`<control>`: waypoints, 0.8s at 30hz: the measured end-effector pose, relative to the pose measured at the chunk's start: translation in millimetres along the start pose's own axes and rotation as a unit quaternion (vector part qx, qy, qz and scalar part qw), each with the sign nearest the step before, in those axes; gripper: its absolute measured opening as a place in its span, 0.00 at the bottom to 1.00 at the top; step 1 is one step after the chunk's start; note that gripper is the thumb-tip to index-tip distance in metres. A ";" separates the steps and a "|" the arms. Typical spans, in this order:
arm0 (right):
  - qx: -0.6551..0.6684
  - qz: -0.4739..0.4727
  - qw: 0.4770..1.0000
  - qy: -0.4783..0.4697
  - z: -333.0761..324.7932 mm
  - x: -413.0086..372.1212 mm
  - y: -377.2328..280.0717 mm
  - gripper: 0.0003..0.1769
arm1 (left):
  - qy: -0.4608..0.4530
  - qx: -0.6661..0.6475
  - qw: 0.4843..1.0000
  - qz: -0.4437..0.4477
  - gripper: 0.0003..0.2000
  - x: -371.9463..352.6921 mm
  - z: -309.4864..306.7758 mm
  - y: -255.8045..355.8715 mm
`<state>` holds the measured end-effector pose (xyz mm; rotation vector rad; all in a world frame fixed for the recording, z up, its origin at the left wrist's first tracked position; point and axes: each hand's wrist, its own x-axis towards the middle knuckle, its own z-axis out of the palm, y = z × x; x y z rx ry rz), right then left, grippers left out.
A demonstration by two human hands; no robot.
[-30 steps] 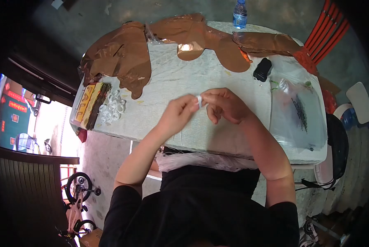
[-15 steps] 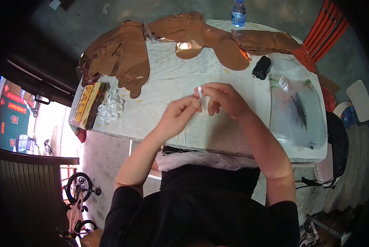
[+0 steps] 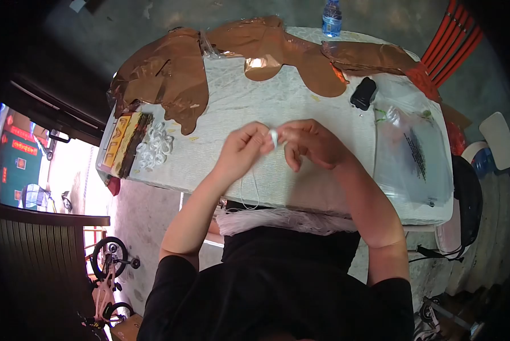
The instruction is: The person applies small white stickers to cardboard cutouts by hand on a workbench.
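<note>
A small white band, looped like a ring (image 3: 274, 137), sits between my two hands above the table. My left hand (image 3: 242, 149) pinches it from the left, thumb against bent fingers. A thin white string (image 3: 256, 190) hangs from below that hand in a curve toward the table's near edge. My right hand (image 3: 313, 143) grips the band from the other side with thumb and forefinger, its other fingers curled loosely beneath. The fingertips partly hide the band. A bundle of loose white strings (image 3: 283, 221) lies across my lap.
Left on the table are a pile of white rings (image 3: 154, 149) and a yellow-and-brown box (image 3: 121, 145). Brown foil sheets (image 3: 175, 74) line the far edge. A black object (image 3: 363, 94), a clear plastic bag (image 3: 411, 159) and a water bottle (image 3: 332, 20) are also there.
My left hand has risen slightly and turned, and my right has shifted a little lower. The white band sits lower between them, and the string now hangs in a wider curve.
</note>
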<state>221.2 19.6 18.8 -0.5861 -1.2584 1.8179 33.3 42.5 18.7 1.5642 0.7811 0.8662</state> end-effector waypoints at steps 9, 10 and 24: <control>-0.077 0.052 0.996 0.015 -8.2 3.2 7.5 0.17 | 0.020 0.004 1.000 0.001 0.09 -1.6 0.4 2.5; -0.077 0.052 0.996 0.014 -6.6 3.1 5.6 0.17 | 0.006 0.006 1.000 -0.022 0.09 0.2 -2.6 -12.8; -0.145 0.083 0.986 0.027 -0.8 4.1 -0.8 0.15 | 0.028 0.179 0.983 0.020 0.06 1.7 0.2 16.8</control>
